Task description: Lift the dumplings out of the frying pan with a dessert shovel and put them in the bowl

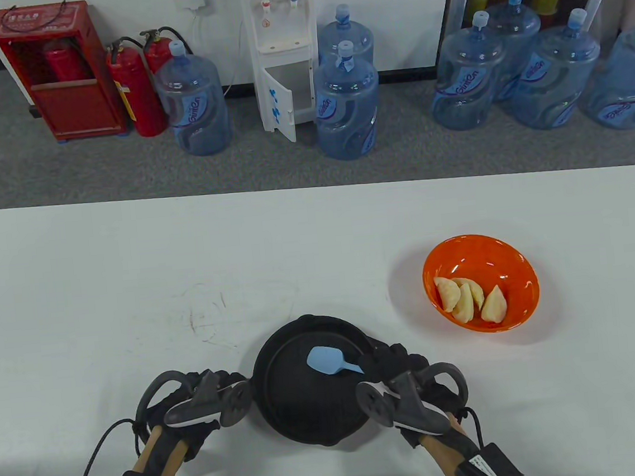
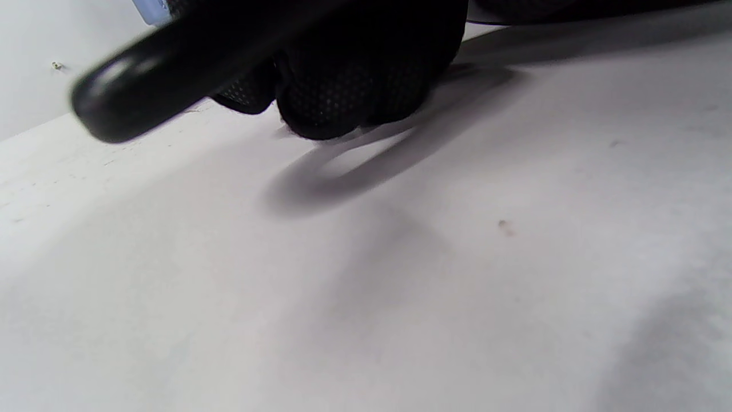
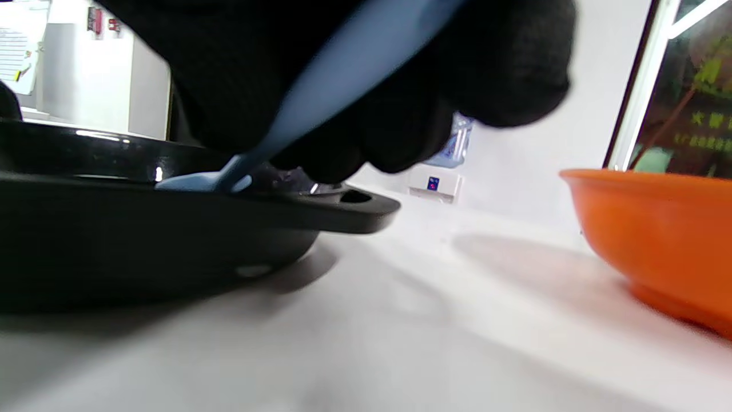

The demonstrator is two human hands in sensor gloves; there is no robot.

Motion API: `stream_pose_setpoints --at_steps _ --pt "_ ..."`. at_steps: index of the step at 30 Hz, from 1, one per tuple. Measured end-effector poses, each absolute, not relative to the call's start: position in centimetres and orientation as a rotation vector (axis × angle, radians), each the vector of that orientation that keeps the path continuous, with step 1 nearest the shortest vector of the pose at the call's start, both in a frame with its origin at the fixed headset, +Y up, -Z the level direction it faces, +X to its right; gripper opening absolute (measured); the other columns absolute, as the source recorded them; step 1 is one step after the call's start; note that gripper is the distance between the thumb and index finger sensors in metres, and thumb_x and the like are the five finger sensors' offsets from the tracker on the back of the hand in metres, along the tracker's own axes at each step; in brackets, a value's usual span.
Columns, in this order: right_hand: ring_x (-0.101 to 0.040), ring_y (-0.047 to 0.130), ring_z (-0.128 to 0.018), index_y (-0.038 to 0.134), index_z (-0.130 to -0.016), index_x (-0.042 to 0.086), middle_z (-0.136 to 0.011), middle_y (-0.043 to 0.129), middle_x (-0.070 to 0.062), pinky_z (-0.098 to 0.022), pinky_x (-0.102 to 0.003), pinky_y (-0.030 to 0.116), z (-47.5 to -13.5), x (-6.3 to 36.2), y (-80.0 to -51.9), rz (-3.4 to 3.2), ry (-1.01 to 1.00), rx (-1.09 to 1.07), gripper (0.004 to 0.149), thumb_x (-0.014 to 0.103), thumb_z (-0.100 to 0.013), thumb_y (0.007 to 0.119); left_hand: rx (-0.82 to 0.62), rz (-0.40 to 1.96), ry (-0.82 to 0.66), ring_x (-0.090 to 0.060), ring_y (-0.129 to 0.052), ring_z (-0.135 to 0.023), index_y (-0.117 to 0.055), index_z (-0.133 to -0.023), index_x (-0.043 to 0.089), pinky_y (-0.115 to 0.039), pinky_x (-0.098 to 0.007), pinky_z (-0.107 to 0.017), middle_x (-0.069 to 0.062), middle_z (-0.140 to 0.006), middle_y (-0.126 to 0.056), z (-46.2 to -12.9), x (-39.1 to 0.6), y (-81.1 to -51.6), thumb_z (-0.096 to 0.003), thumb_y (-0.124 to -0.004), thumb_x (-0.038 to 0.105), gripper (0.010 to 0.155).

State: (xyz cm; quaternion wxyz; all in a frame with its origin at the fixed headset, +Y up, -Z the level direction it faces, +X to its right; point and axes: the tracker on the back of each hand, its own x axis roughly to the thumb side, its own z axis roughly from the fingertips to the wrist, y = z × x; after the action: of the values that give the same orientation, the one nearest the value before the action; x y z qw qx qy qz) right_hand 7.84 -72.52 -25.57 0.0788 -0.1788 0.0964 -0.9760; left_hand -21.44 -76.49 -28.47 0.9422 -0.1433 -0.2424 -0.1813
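A black frying pan (image 1: 306,407) sits at the table's front centre, and I see no dumplings in it. My right hand (image 1: 389,366) pinches the handle of the light blue dessert shovel (image 1: 325,360), whose blade lies inside the pan. In the right wrist view the shovel (image 3: 320,97) slants down from my gloved fingers (image 3: 400,114) to the pan (image 3: 143,229). My left hand (image 1: 220,390) is at the pan's left side. In the left wrist view its fingers (image 2: 343,86) curl round the black pan handle (image 2: 148,86). The orange bowl (image 1: 522,263) to the right holds several dumplings (image 1: 472,299).
The white table (image 1: 130,278) stretches far to the left and back. The bowl (image 3: 657,229) stands a short way right of the pan's small holed tab (image 3: 354,200). Water jugs, a dispenser and fire extinguishers stand on the floor beyond the table.
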Motion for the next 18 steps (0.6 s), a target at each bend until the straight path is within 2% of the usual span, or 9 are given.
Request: stream_pose_setpoints --at_steps 8,18 --pt "-0.023 0.094 -0.066 0.090 -0.091 0.029 -0.086 0.096 0.001 -0.046 -0.039 0.085 -25.8 6.6 -73.1 -2.896 0.279 -0.538 0.037 0.042 -0.056 0.085 -0.290 -0.372 -0.493 -0.015 -0.097 -0.072 -0.058 -0.106 0.029 -0.076 -0.051 -0.076 0.009 -0.090 -0.083 -28.4 -21.4 -76.5 -0.0567 -0.054 0.051 0.055" --pt "-0.022 0.094 -0.061 0.090 -0.091 0.028 -0.086 0.097 0.000 -0.043 -0.037 0.084 -25.8 5.7 -74.0 -2.912 0.254 -0.539 0.038 0.043 -0.056 0.086 -0.286 -0.365 -0.491 -0.015 -0.097 -0.072 -0.058 -0.106 0.029 -0.076 -0.051 -0.076 0.009 -0.090 -0.083 -28.4 -21.4 -76.5 -0.0566 -0.054 0.051 0.055"
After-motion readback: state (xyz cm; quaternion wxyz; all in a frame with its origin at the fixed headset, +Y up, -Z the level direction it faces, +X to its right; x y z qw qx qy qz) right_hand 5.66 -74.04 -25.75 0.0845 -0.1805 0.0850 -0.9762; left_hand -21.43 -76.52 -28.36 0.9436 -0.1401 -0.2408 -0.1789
